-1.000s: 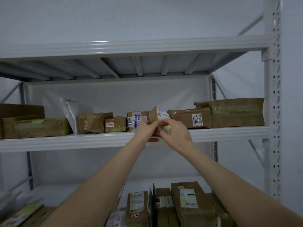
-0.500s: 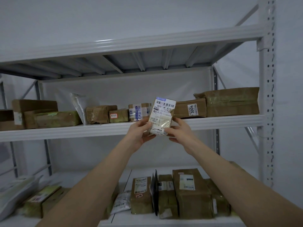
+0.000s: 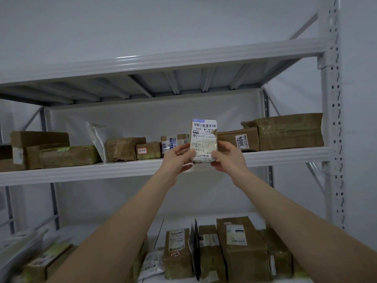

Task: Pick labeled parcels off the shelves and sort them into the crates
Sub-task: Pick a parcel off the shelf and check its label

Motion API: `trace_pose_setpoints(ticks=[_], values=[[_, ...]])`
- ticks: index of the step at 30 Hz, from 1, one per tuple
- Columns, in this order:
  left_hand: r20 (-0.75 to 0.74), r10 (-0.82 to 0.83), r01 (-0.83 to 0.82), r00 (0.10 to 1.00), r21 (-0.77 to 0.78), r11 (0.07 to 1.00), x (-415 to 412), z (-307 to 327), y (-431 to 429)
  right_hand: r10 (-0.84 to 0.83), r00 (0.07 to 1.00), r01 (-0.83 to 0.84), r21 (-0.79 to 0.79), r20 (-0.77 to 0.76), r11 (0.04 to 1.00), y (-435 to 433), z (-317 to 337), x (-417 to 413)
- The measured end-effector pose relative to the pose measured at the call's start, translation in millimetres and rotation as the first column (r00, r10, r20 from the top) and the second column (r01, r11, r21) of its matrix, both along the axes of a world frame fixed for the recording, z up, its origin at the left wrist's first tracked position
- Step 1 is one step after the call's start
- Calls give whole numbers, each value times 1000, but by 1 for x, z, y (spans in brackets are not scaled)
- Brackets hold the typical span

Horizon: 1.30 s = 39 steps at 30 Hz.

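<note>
A small parcel (image 3: 203, 135) with a white barcode label facing me is held upright in front of the middle shelf (image 3: 81, 173). My left hand (image 3: 177, 158) grips its lower left edge and my right hand (image 3: 228, 155) grips its lower right edge. Behind it on the shelf stand brown taped boxes: one marked 3004 (image 3: 238, 139), a large one (image 3: 285, 131) at the right, a small one with a red-edged tag (image 3: 148, 150), and one with a blue label (image 3: 173, 142).
More brown boxes (image 3: 59, 156) and a clear plastic bag (image 3: 97, 137) sit at the left of the middle shelf. The lower shelf holds several upright labeled parcels (image 3: 240, 248). A perforated white upright (image 3: 332, 139) stands at the right. No crate is in view.
The parcel came off the shelf and was turned so its label faces me. Both hands hold it lower and nearer; the view has pulled back slightly.
</note>
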<state>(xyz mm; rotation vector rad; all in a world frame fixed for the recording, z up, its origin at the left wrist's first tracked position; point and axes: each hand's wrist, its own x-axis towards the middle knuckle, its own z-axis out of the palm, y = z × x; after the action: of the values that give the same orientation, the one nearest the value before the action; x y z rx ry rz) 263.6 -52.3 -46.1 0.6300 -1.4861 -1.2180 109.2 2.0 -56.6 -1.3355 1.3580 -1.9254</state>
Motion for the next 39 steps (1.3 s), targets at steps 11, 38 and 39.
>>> trace_pose_setpoints(ticks=[11, 38, 39], values=[[265, 303, -170, 916, -427, 888, -16, 44, -58, -345, 885, 376, 43, -312, 926, -55, 56, 0], [225, 829, -148, 512, -927, 343, -2, 41, -94, -184, -38, 541, -175, -982, 823, -75, 33, 19], [201, 827, -182, 524, -923, 339, 7, 42, -98, -174, -68, 558, -182, -982, 809, -79, 30, 19]])
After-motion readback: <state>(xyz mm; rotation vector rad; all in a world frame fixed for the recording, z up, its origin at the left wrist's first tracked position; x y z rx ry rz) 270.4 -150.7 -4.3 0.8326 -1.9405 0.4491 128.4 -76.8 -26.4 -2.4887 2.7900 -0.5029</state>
